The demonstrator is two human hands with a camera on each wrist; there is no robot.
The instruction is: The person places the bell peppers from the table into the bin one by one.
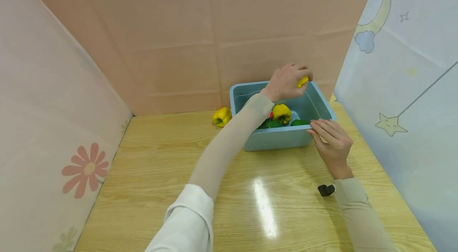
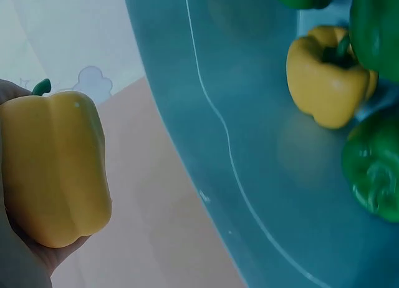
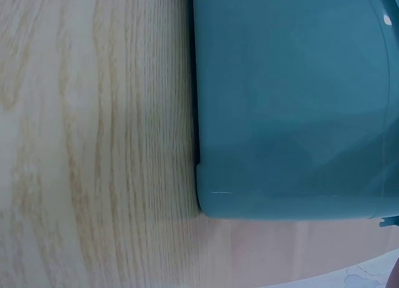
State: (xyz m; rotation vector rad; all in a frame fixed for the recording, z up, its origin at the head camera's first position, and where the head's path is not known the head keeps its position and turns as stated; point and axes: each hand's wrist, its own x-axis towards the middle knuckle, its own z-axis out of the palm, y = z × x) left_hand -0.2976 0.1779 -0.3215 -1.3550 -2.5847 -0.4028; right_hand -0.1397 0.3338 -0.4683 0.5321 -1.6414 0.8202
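My left hand (image 1: pixel 286 81) grips a yellow bell pepper (image 2: pixel 59 169) by its sides, up above the far right rim of a blue plastic bin (image 1: pixel 279 138). In the left wrist view the held pepper's green stem shows at its top. At the bin's near right corner my right hand (image 1: pixel 332 142) pinches the rim, fingers over the edge and thumb outside. Inside the bin lie another yellow bell pepper (image 1: pixel 281 114) and several green ones (image 1: pixel 299 123), with a bit of red partly hidden behind my left forearm.
One more yellow bell pepper (image 1: pixel 222 117) lies on the wooden table (image 1: pixel 154 164), just left of the bin. A brown backdrop (image 1: pixel 171 45) rises close behind the bin. Printed side panels stand left and right. A small black piece (image 1: pixel 326 190) sticks out at my right wrist.
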